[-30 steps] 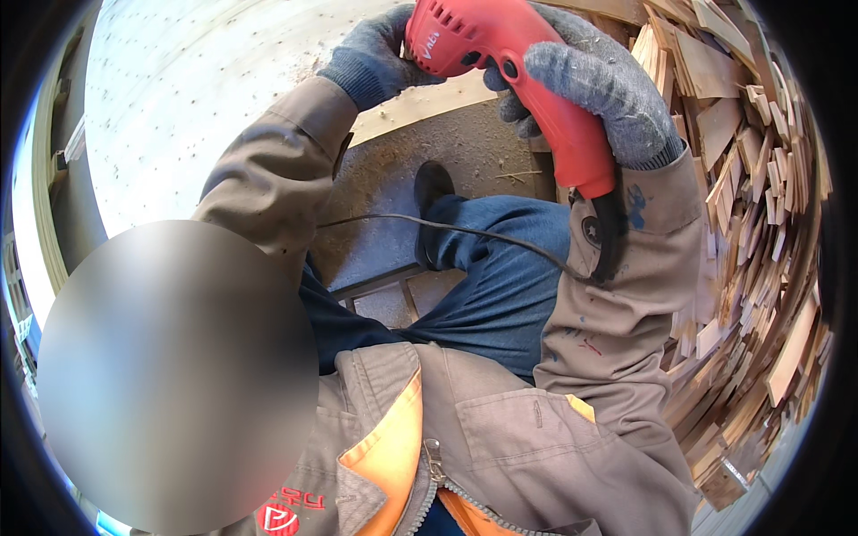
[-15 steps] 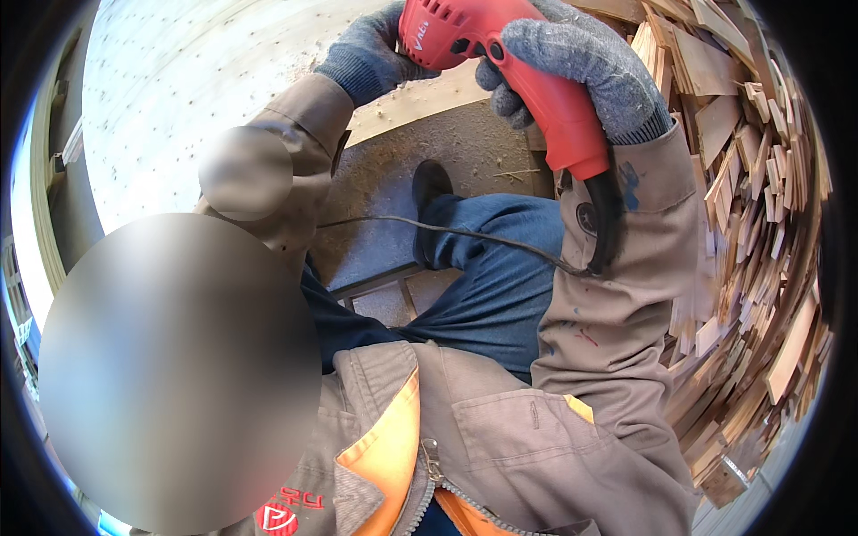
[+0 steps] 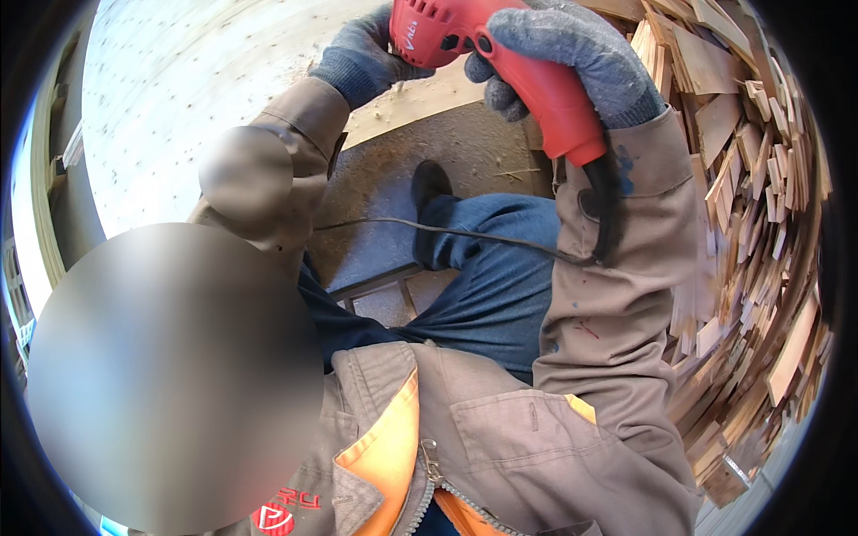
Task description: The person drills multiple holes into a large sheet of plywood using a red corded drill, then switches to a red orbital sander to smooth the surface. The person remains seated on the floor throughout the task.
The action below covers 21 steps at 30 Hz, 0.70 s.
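Note:
A red corded power drill (image 3: 541,89) is held at the top of the view, its far end cut off by the picture's edge. My right hand (image 3: 585,54), in a grey knit glove, wraps its handle, with fingers showing on the left side. From the handle's base a black cord (image 3: 606,210) hangs past my right sleeve and runs left across my leg. My left hand (image 3: 365,49), gloved too, is closed against the vented end of the drill; its fingertips are partly hidden behind the housing. Underneath lies a large pale wooden board (image 3: 170,98) dotted with small marks.
A tall pile of thin wood offcuts (image 3: 737,214) rises close to my right arm. Sawdust lies on the brown surface (image 3: 384,170) below the board's edge. My shoe (image 3: 433,183) and jeans (image 3: 496,268) show beneath the cord. Blurred round patches hide part of the left side.
The drill and my right hand have shifted slightly left and upward. My left hand has moved a little left with them, and the cord has swung slightly.

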### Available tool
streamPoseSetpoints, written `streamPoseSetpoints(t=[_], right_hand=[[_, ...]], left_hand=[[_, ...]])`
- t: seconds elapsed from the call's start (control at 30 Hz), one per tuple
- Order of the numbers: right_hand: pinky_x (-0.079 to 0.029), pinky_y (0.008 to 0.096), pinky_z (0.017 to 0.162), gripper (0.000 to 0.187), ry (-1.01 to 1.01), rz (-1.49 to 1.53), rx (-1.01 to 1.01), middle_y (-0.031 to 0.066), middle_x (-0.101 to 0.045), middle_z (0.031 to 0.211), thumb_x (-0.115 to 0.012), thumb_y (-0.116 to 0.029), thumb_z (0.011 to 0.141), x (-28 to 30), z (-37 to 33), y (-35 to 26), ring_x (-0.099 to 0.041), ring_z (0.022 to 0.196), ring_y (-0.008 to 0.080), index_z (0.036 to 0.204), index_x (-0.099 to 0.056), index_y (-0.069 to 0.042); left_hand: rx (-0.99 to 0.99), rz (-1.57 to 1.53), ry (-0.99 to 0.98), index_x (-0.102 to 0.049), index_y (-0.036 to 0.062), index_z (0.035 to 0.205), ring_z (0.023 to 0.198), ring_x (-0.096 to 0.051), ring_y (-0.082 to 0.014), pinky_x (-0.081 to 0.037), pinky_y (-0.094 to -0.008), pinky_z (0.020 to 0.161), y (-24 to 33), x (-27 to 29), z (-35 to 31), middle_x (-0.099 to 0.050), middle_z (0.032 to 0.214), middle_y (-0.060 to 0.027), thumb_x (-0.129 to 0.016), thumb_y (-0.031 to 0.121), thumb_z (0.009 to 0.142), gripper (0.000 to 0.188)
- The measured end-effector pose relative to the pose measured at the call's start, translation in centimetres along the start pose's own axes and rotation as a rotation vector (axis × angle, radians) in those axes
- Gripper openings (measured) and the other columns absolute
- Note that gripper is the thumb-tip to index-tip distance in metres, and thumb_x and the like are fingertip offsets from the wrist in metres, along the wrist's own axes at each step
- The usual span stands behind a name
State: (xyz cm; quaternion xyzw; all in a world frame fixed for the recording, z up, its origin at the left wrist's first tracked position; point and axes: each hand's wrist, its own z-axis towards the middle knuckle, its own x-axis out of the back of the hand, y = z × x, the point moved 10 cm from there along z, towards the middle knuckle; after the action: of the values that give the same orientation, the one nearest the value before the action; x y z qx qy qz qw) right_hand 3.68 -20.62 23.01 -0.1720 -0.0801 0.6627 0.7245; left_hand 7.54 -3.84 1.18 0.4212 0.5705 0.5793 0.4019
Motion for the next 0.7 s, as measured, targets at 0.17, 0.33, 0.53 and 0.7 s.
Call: streamPoseSetpoints(t=[0.17,0.33,0.53,0.7], right_hand=[[-0.058,0.0485,0.073,0.032,-0.176,0.099,-0.022,0.0182,-0.068,0.103,-0.051,-0.028,0.103,0.2,-1.5,0.6,-0.070,0.088,0.0358,0.103,-0.069,-0.001],[-0.059,0.0494,0.072,0.034,-0.165,0.040,-0.028,0.0182,-0.069,0.104,-0.050,-0.029,0.104,0.2,-1.0,0.3,-0.070,0.088,0.0359,0.101,-0.069,-0.002],[-0.058,0.0497,0.073,0.033,-0.175,0.079,-0.021,0.0184,-0.069,0.104,-0.049,-0.029,0.104,0.4,-1.5,0.8,-0.070,0.089,0.0365,0.101,-0.069,-0.002],[-0.058,0.0499,0.073,0.033,-0.130,0.074,-0.006,0.0186,-0.068,0.104,-0.049,-0.028,0.104,0.0,-2.4,0.4,-0.069,0.089,0.0369,0.102,-0.069,-0.002]], left_hand=[[0.064,-0.333,-0.033,-0.066,0.0074,0.129,0.116,-0.067,-0.0190,-0.055,-0.0367,0.102,-0.7,0.2,-0.7,-0.071,0.125,-0.0095,-0.094,0.017,0.075,0.062],[-0.014,0.159,-0.015,-0.063,0.0080,0.133,0.119,-0.066,-0.0208,-0.054,-0.0386,0.103,0.3,0.2,-1.0,-0.070,0.129,-0.0110,-0.094,0.019,0.074,0.068],[-0.074,-0.038,-0.081,-0.062,0.0107,0.136,0.121,-0.064,-0.0207,-0.052,-0.0389,0.106,-2.1,1.5,0.0,-0.069,0.131,-0.0079,-0.093,0.020,0.076,0.068],[-0.164,0.145,-0.101,-0.063,0.0128,0.135,0.121,-0.064,-0.0228,-0.050,-0.0402,0.107,0.2,-0.3,-0.2,-0.069,0.130,-0.0077,-0.090,0.021,0.080,0.062]])
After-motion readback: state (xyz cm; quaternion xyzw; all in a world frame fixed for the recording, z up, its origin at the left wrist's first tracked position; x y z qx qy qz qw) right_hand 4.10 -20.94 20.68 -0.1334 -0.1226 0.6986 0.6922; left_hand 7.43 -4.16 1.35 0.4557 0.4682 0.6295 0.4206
